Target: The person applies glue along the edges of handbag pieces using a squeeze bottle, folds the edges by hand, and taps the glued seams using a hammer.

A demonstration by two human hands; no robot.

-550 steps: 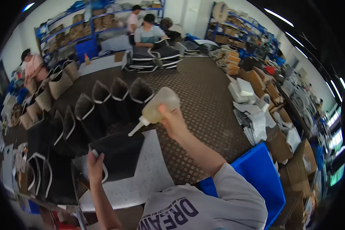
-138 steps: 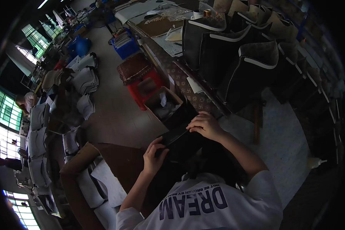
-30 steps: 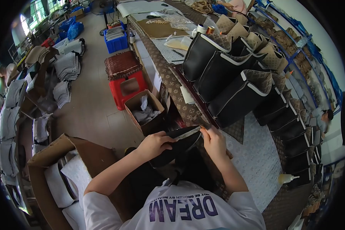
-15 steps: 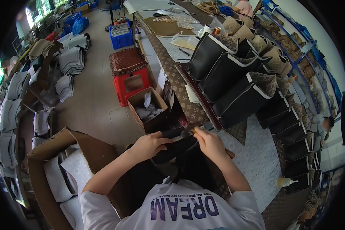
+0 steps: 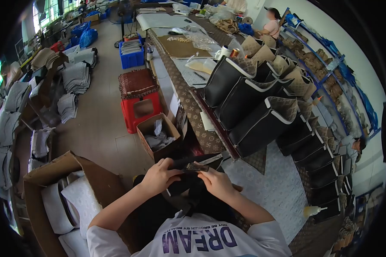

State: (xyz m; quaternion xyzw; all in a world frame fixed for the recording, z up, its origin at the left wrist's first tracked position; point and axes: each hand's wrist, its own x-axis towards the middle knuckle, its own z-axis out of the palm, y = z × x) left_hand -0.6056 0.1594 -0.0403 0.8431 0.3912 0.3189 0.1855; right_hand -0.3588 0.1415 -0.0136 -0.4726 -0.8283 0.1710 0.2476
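Observation:
In front of my body, my left hand (image 5: pixel 157 176) grips the edge of a black bag piece (image 5: pixel 182 162), fingers and thumb closed over it. A pale strip runs along its far right edge. My right hand (image 5: pixel 218 184) is wrapped round a hammer (image 5: pixel 197 167) with a wooden handle. The hammer's head is over the black piece, close to the left fingers; I cannot tell whether it touches. My forearms and the shadow on my lap hide much of the piece's lower part.
Black bags (image 5: pixel 253 128) with white rims stand in rows on the table at right. A glue bottle (image 5: pixel 314 211) lies near them. To my left is a large cardboard box (image 5: pixel 94 180) of pale panels; ahead are a smaller box (image 5: pixel 158 150) and a red stool (image 5: pixel 139 109). A person (image 5: pixel 271 28) sits farther back.
The view has shifted a little. My right hand and the hammer have come left and lower, nearer my left hand, which keeps its grip on the black bag piece.

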